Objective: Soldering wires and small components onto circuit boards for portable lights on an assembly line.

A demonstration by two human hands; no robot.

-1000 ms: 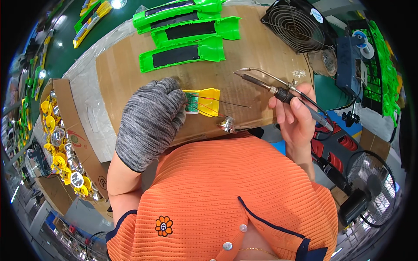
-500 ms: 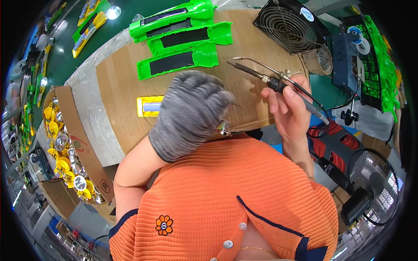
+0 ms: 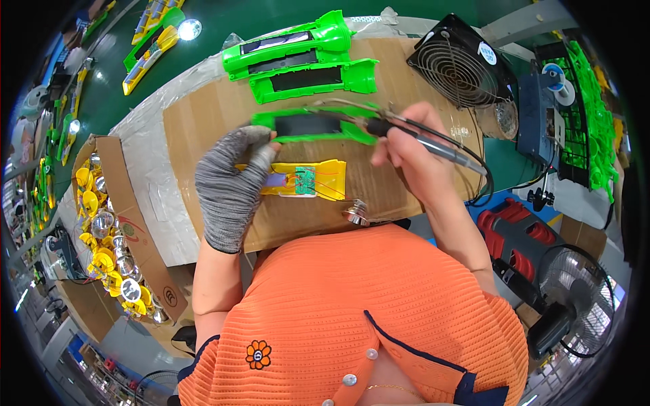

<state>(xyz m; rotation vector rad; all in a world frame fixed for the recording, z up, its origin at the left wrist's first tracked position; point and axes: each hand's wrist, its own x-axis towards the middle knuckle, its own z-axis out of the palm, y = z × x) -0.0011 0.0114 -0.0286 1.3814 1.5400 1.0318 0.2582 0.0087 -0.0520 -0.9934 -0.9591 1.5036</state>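
Pinching a crosswise, right-pointing green shell (image 3: 306,126) is the left hand (image 3: 232,186), right hand (image 3: 414,152) clasping an iron (image 3: 437,146), a carton (image 3: 126,193) holding reflectors (image 3: 102,224).

L hand (image 3: 233,183): blk/grey streaked glove (image 3: 227,199). Case (image 3: 311,139) it holds: bright grn, blk panel (image 3: 298,124). Iron (image 3: 433,143) in R hand (image 3: 413,145): blk/grey. Bench (image 3: 193,135): brown top. Nr its front edge: yel. tray (image 3: 333,177) w/ grn circuit board (image 3: 305,181), lavender battery (image 3: 275,180); silver lamp cup (image 3: 357,212). Far R corner: blk fan (image 3: 460,69). Shirt (image 3: 365,284): orange, navy trim (image 3: 472,389), orange flower (image 3: 258,354) outlined blk.
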